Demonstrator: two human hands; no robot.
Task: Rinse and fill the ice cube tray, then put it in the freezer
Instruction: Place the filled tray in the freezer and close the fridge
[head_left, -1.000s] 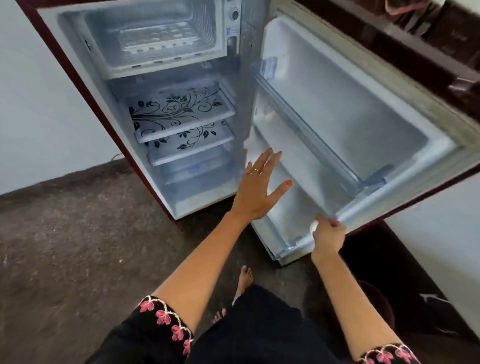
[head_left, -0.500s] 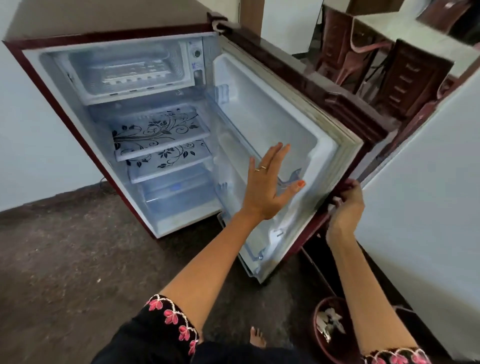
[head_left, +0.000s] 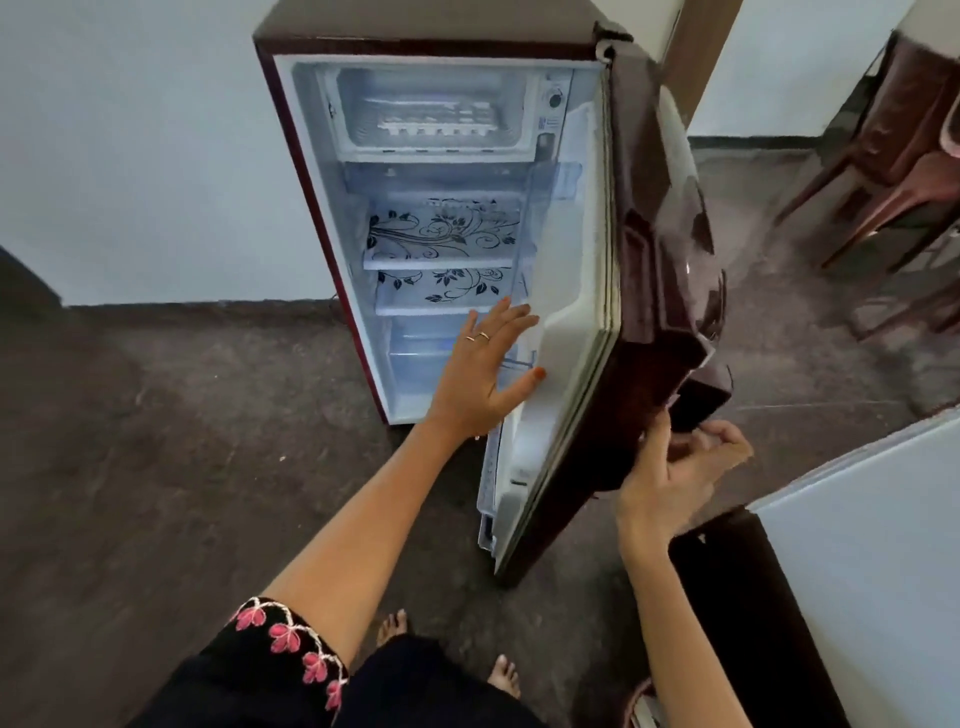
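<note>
The ice cube tray (head_left: 439, 124) sits up in the freezer compartment (head_left: 522, 104), right at the top of the fridge (head_left: 415, 28), lying flat on the compartment floor with its long side facing out. Neither grip is anywhere near it: both are well below, down at the level of the lowest shelves.

The left grip (head_left: 483, 374) is spread wide, fingers straight and fanned, palm turned towards the inner lining of the door (head_left: 660, 260). The thumb lies at the white inner edge of the door and the fingertips reach up in front of the lower patterned shelf (head_left: 447, 291). Two rings (head_left: 478, 336) show on one finger. It holds nothing.

The right grip (head_left: 670, 483) is round the other side, against the dark glossy outer face of the door, fingers curled near the recessed handle. It is blurred, so I cannot tell whether it grasps the handle or only rests there.

The door stands partly open, edge-on to us, between the two grips. Inside, the upper patterned shelf (head_left: 441, 234) sits under the freezer compartment, so the tray is far above the left grip, with both shelves between them.

Down below, an embroidered black sleeve (head_left: 280, 649) and two bare feet (head_left: 392, 626) on the dark floor (head_left: 156, 467). Brown chairs (head_left: 893, 156) stand off to the right.
</note>
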